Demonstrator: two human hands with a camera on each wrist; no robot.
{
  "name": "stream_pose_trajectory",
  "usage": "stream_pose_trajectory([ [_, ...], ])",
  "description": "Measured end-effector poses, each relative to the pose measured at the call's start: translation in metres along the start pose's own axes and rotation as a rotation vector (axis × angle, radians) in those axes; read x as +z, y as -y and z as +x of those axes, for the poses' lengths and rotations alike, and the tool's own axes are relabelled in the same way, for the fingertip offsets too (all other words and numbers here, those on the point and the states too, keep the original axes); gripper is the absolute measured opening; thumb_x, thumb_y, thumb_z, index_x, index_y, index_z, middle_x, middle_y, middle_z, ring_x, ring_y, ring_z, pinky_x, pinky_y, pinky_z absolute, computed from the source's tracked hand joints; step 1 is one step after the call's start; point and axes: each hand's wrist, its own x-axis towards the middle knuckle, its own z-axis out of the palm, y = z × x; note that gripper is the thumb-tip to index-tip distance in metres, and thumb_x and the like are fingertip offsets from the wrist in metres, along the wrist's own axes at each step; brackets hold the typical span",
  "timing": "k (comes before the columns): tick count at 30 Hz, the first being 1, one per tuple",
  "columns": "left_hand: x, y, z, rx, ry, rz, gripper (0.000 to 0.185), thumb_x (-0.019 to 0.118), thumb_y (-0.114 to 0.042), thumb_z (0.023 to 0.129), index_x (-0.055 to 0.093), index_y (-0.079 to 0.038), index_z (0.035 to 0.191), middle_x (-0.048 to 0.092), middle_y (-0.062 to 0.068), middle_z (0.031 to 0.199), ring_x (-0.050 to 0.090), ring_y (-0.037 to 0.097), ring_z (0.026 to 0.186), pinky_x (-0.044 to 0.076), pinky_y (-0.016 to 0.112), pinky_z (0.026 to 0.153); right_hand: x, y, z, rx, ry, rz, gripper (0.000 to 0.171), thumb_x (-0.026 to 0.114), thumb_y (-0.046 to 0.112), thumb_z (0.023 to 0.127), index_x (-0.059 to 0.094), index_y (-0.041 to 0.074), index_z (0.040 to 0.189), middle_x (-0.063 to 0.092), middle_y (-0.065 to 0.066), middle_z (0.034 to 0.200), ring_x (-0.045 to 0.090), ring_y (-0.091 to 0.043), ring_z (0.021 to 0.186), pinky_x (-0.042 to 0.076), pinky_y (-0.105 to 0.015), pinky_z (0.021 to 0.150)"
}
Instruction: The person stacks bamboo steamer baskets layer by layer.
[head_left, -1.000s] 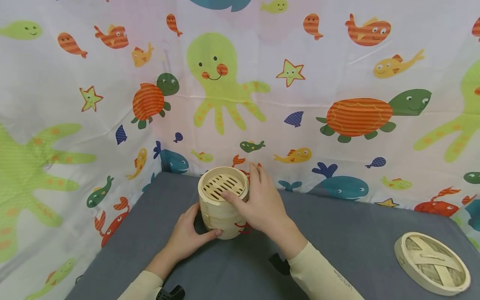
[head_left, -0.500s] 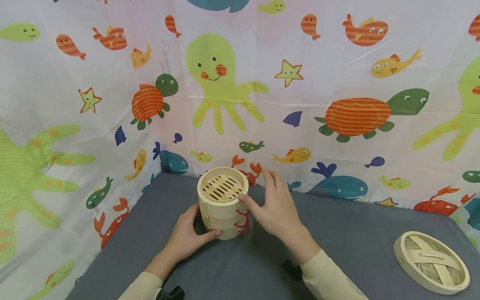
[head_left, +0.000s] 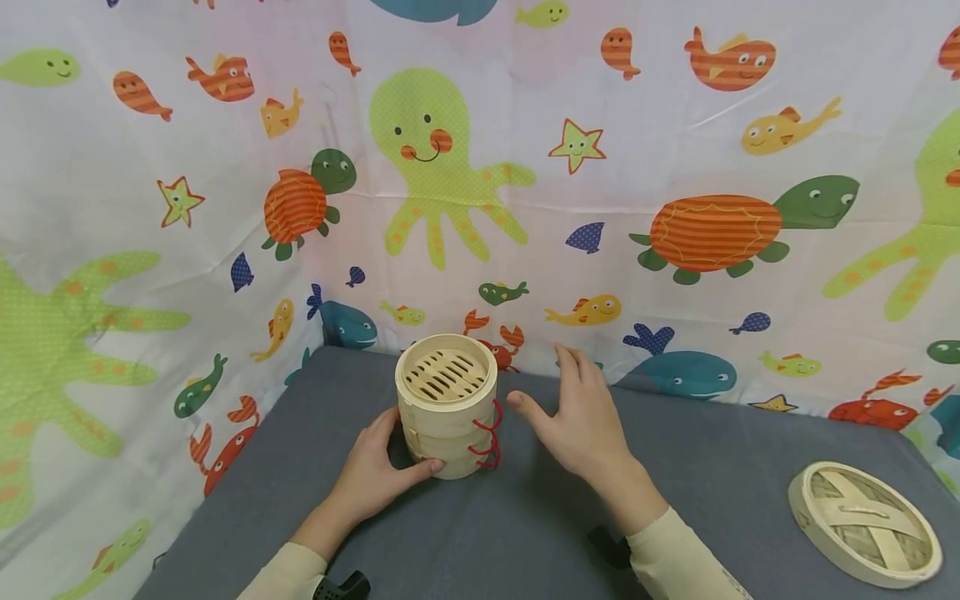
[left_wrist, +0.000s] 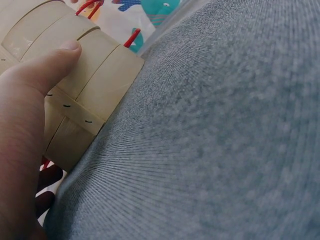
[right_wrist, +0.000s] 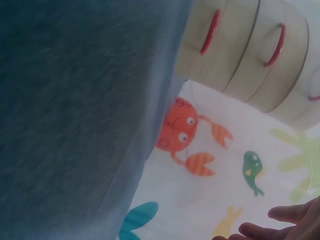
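Right wrist view: right hand (right_wrist: 280, 225) mostly cropped

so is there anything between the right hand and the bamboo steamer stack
Nothing visible. The right hand hovers open just right of the bamboo steamer stack, with only bare grey table between them. The left hand holds the stack's base.
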Motion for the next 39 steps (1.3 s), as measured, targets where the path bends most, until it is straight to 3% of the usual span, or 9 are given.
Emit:
stream_pose_trajectory([
  [27, -0.001, -0.001, 0.000, -0.023, 0.017, -0.010, 0.111, 0.093, -0.058, 0.083, 0.041, -0.008, 0.168, 0.049, 0.014, 0.165, 0.045, 0.041, 0.151, 0.035, 0.072, 0.118, -0.024, -0.045, -0.026, 0.067, -0.022, -0.112, 0.107, 0.067, 0.073, 0.098, 0.041, -0.009, 0.161, 0.044, -0.031, 0.161, 0.041, -0.052, 0.147, 0.034, -0.073, 0.120],
  [39, 0.001, -0.002, -0.001, -0.029, 0.012, -0.017, 0.112, 0.093, -0.058, 0.083, 0.040, -0.008, 0.168, 0.048, 0.016, 0.166, 0.044, 0.044, 0.151, 0.037, 0.073, 0.117, -0.046, -0.067, -0.043, 0.092, -0.056, -0.140, 0.105, 0.068, 0.070, 0.099, 0.040, -0.010, 0.161, 0.045, -0.034, 0.157, 0.042, -0.055, 0.145, 0.035, -0.076, 0.116],
])
